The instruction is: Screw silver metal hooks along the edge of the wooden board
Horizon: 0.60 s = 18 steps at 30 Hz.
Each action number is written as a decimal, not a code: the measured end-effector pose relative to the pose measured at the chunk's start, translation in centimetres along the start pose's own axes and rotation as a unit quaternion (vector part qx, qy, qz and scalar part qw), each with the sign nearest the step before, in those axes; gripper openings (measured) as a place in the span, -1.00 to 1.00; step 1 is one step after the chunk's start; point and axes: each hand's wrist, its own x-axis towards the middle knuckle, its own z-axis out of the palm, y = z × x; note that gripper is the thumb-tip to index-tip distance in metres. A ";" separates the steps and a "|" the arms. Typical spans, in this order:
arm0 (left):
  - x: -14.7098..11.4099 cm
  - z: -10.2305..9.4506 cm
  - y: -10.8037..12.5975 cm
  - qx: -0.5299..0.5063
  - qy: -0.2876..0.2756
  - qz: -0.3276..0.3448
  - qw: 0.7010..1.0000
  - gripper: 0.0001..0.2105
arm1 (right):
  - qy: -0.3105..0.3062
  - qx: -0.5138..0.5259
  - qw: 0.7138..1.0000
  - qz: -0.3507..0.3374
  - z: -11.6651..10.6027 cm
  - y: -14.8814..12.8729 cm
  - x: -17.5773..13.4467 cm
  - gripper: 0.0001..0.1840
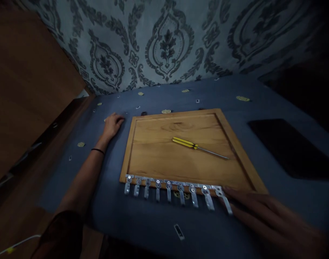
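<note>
A wooden board [153,154] with a raised border lies flat in front of me. On it rests a screwdriver [184,142] with a yellow and black handle, its shaft pointing right. Several small silvery metal brackets [169,190] line the board's near edge, their narrow ends sticking out towards me. At the right end of this row, my right hand [264,212] has its fingertips closed at the last metal bracket [224,199], which sits slightly askew. My left hand [113,125] rests on the cloth beyond the board's left side, loosely curled, with nothing visible in it.
Blue patterned cloth [99,201] covers the surface under the board. A dark flat rectangular object [291,147] lies to the right. Behind is a wall with ornate grey patterning [167,46]; brown wooden furniture [32,82] stands at the left. The light is dim.
</note>
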 end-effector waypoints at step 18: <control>-2.2 -3.9 6.3 -0.033 0.019 0.035 0.999 -0.71 | -0.032 0.028 0.999 0.018 -4.2 -3.6 3.7 -0.60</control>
